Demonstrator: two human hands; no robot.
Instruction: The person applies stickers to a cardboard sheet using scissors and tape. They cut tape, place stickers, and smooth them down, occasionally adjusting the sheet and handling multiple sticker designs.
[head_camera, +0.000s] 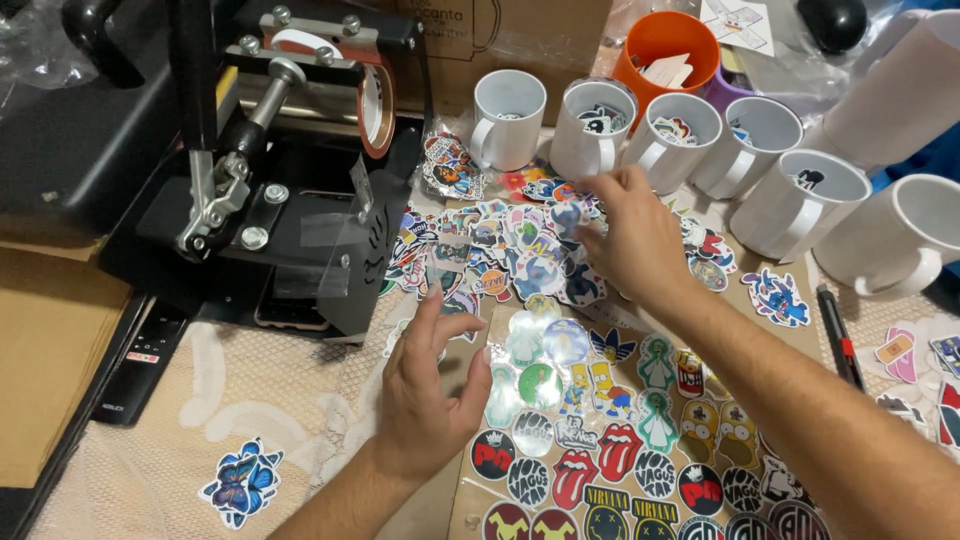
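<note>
Cluttered worktop (150, 420) with a lacy cloth, stickers everywhere. Right hand (630, 240) sits at centre frame over the loose sticker pile (500, 250), fingers (590, 215) pinched together on a small pale sticker (566, 215) at the pile's upper right edge. That sticker lies at the fingertips, just left of the palm; long axis too small to tell. Left hand (425, 390) hovers lower centre, fingers apart and slightly curled, holding nothing, just below the pile and left of the sticker sheet (620, 430) — so the right hand is the nearer one to the pile's top. Row of white mugs (510, 115) runs across the upper frame just above the right hand, some with stickers inside; orange cup (660, 45) behind them. Black mug press (270, 160) fills the upper left, close beside the pile's left edge. Butterfly sticker (240, 482) lies alone at lower left. Red-and-black pen (838, 335) at right, well apart. Nothing blocks the hands — only the mugs crowd the far side.
</note>
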